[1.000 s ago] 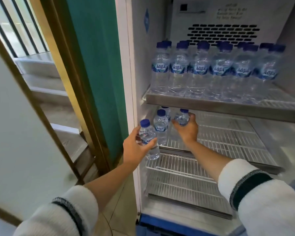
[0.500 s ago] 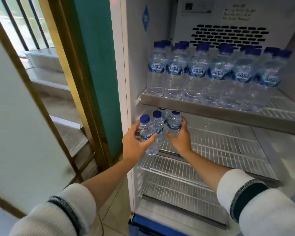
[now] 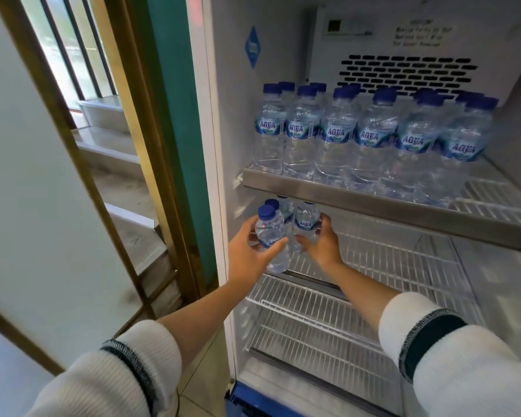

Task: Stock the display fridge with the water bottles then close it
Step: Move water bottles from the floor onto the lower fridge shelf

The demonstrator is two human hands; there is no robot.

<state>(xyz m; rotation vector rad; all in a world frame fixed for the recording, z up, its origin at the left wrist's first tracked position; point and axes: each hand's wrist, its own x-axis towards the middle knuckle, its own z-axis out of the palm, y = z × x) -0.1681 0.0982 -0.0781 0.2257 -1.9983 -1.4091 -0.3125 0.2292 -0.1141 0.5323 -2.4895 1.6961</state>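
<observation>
The display fridge (image 3: pixel 223 121) stands open. Its top shelf (image 3: pixel 373 200) carries several clear water bottles (image 3: pixel 370 139) with blue caps and blue labels. On the wire middle shelf (image 3: pixel 403 260), at the left front corner, my left hand (image 3: pixel 248 254) grips a small water bottle (image 3: pixel 269 236) that is upright at the shelf's edge. My right hand (image 3: pixel 321 240) wraps around a second small bottle (image 3: pixel 306 218) just behind and to the right. Two more small bottles (image 3: pixel 283 206) stand behind these, partly hidden under the top shelf.
The lower wire shelf (image 3: pixel 298 314) holds nothing visible. The fridge's white left wall is close beside my left hand. A green and gold door frame (image 3: pixel 163 145) and stone steps (image 3: pixel 127 182) lie to the left. A vent panel (image 3: pixel 403 70) covers the fridge's back.
My left hand carried its bottle rightward and inward until it met the middle shelf's left front corner. My right hand set its bottle down beside the standing ones. The view shifted closer.
</observation>
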